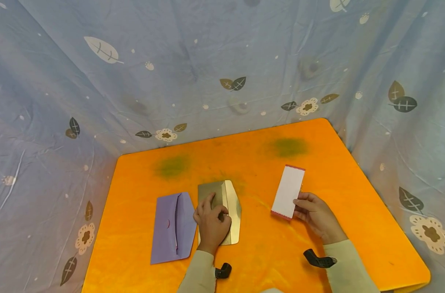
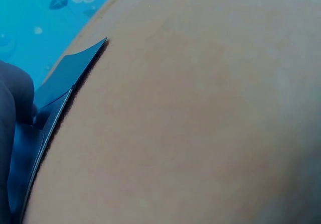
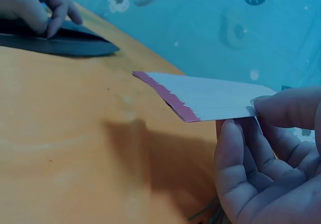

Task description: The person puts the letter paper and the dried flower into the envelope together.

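Observation:
A gold envelope (image 1: pixel 234 215) lies on the table with its pointed flap spread out to the right. My left hand (image 1: pixel 212 226) rests over it, thumb and forefinger pinching the pocket's edge at the mouth. The right wrist view shows that mouth gaping around the fingers. To the right, my right hand (image 1: pixel 319 215) holds a white card (image 1: pixel 288 191) with red strips at both short ends. The thumb presses on top of the card's near long edge and the fingers support it from below. In the right wrist view the card is raised, casting a shadow on the cloth.
A purple envelope (image 1: pixel 162 234) lies left of the gold one, its flap open to the right and a slip's edge showing in the slot. Orange cloth covers the table (image 1: pixel 134 175). A patterned curtain (image 1: pixel 208 53) hangs behind and at both sides.

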Action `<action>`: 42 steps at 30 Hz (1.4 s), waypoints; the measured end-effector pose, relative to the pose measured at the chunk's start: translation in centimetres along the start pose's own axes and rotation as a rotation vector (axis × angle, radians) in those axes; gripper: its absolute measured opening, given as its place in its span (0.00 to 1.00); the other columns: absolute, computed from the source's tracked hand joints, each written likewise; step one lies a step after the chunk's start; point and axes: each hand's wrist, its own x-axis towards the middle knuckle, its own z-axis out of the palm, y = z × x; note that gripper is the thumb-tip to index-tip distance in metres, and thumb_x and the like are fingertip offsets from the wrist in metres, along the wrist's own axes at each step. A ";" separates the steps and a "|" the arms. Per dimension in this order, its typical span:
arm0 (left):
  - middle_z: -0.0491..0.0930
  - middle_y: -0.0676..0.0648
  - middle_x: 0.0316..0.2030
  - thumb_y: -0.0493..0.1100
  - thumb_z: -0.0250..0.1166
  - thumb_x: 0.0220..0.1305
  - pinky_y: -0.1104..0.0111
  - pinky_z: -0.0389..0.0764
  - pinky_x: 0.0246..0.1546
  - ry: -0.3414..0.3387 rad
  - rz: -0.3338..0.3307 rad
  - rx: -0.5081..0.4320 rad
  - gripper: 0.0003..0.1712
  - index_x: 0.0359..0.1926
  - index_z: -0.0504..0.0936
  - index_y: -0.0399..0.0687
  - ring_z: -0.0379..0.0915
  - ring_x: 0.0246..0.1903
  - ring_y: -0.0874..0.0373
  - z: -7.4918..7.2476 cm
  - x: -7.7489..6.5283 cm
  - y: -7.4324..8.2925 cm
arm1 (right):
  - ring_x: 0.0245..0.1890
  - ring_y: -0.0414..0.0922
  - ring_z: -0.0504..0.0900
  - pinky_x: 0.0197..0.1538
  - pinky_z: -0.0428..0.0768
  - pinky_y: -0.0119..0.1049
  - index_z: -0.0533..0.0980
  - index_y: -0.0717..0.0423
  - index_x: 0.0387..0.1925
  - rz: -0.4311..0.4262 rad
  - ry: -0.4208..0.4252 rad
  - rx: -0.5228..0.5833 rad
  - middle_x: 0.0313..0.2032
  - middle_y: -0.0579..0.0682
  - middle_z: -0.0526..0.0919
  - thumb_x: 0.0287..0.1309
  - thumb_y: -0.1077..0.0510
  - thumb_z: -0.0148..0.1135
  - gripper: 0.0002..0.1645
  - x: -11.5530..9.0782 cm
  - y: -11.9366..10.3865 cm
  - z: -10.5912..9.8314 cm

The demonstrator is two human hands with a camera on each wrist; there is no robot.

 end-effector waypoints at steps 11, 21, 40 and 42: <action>0.73 0.39 0.73 0.36 0.69 0.54 0.31 0.53 0.60 0.013 -0.026 0.005 0.24 0.55 0.90 0.50 0.63 0.69 0.35 0.1 0.0 -0.2 | 0.39 0.47 0.85 0.47 0.87 0.37 0.76 0.59 0.49 -0.025 -0.051 -0.008 0.40 0.52 0.81 0.82 0.66 0.56 0.03 0.3 1.0 1.1; 0.75 0.39 0.72 0.35 0.69 0.53 0.31 0.53 0.60 0.024 -0.026 -0.004 0.24 0.54 0.90 0.50 0.65 0.67 0.36 0.2 0.0 -0.4 | 0.40 0.47 0.85 0.47 0.87 0.38 0.74 0.61 0.49 -0.017 -0.083 -0.005 0.41 0.53 0.80 0.82 0.67 0.54 0.02 0.3 1.4 2.6; 0.76 0.39 0.72 0.34 0.68 0.54 0.32 0.52 0.59 0.032 -0.018 -0.029 0.31 0.63 0.87 0.45 0.66 0.66 0.35 0.1 0.1 -0.3 | 0.40 0.49 0.85 0.49 0.87 0.39 0.73 0.68 0.53 0.037 -0.120 -0.046 0.42 0.55 0.82 0.80 0.67 0.58 0.07 0.6 2.7 5.2; 0.75 0.40 0.72 0.34 0.68 0.54 0.32 0.52 0.59 0.031 -0.023 -0.031 0.34 0.66 0.85 0.42 0.66 0.66 0.36 0.1 0.0 -0.4 | 0.41 0.49 0.85 0.49 0.87 0.39 0.74 0.69 0.53 0.040 -0.121 -0.050 0.42 0.55 0.82 0.80 0.67 0.58 0.08 0.6 2.9 5.5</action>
